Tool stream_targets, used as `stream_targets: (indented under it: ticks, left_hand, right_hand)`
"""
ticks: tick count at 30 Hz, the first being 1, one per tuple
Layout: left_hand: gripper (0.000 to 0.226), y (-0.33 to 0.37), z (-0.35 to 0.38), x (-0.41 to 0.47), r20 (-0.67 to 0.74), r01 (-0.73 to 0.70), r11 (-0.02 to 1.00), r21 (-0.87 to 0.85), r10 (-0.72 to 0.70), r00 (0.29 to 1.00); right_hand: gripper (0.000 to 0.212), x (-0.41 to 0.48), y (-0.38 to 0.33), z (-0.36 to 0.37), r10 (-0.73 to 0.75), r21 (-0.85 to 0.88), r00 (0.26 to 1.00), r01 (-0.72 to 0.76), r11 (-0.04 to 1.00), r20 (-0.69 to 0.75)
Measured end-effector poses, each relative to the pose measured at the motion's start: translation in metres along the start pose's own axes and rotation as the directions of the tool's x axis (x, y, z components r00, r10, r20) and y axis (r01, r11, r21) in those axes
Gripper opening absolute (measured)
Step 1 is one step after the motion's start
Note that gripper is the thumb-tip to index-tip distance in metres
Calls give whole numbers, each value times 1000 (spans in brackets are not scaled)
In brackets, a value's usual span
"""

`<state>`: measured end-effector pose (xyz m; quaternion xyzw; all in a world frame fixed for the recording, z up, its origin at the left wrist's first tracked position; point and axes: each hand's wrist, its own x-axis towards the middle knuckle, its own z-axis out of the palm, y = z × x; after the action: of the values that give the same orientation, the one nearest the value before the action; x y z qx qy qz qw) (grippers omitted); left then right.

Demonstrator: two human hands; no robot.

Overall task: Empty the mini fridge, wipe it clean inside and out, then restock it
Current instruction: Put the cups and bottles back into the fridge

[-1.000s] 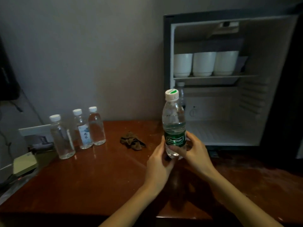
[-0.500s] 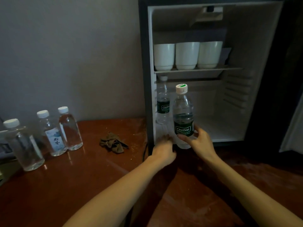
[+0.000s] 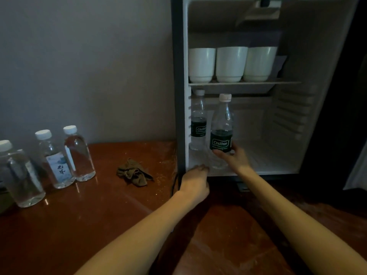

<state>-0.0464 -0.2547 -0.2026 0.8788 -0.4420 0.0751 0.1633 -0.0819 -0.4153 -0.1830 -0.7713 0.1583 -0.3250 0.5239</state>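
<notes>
Clear plastic water bottle, green label, white cap: upright in open white-lined mini fridge, floor's front-left corner, just before matching bottle | right hand: fingers wrapped round its lower body | left hand: fingers loosely bent, tips on floor's front edge, holding nothing

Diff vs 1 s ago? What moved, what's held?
The held bottle went from above the table into the fridge, lower compartment, beside the second green-label bottle. Right hand grips it; left hand let go and rests at the fridge's front edge. Unchanged: three clear bottles, cloth, cups.
</notes>
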Motion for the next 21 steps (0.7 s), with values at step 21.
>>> stream_targets:
  ticks: [21]
  left_hand:
    - [49, 0, 7, -2, -74, 9, 1000, 18, -7, 997]
  right_hand:
    - [34, 77, 2, 21, -28, 139, 998, 19, 990, 61]
